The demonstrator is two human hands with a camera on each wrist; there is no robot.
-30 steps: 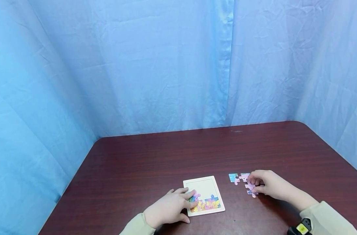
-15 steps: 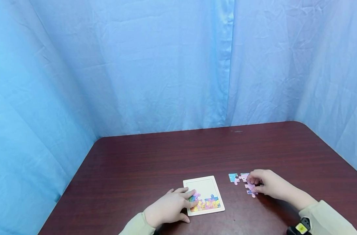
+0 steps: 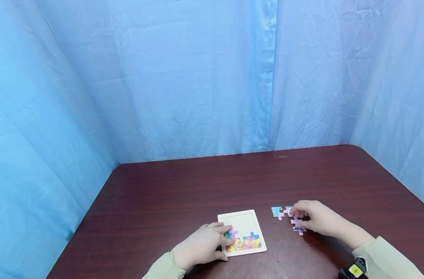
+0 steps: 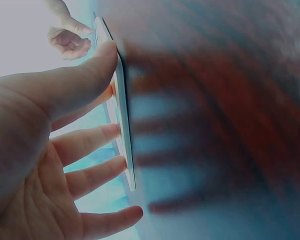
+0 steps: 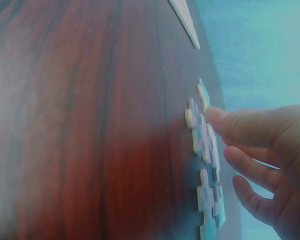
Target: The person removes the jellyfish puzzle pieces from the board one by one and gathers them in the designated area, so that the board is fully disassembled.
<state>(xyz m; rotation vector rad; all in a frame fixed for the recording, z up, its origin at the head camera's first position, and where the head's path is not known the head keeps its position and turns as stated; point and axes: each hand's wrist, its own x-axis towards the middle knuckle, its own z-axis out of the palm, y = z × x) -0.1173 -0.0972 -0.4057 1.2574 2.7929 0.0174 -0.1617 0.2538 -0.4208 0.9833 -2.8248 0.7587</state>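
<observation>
A pale square puzzle tray (image 3: 255,216) lies on the table, with colourful jigsaw pieces (image 3: 252,241) filling its lower part. My left hand (image 3: 202,245) rests on its left side, fingers stretched over the pieces and thumb at the near corner; the left wrist view shows the tray edge-on (image 4: 121,95). To the right, my right hand (image 3: 320,219) bends over loose pieces and pinches a pink jigsaw piece (image 3: 296,224) between thumb and fingers. In the right wrist view the thumb (image 5: 245,125) touches the pieces (image 5: 199,132); the fingertips' exact contact is partly hidden.
Left of the right hand lies a blue-and-pink piece (image 3: 277,211), close to another pink piece (image 3: 287,211). The dark wooden table (image 3: 184,186) extends around them. Blue curtains (image 3: 198,77) hang behind and on both sides.
My right hand has shifted slightly left over the loose pieces, covering more of the upper pink one. My left hand stays almost still on the tray.
</observation>
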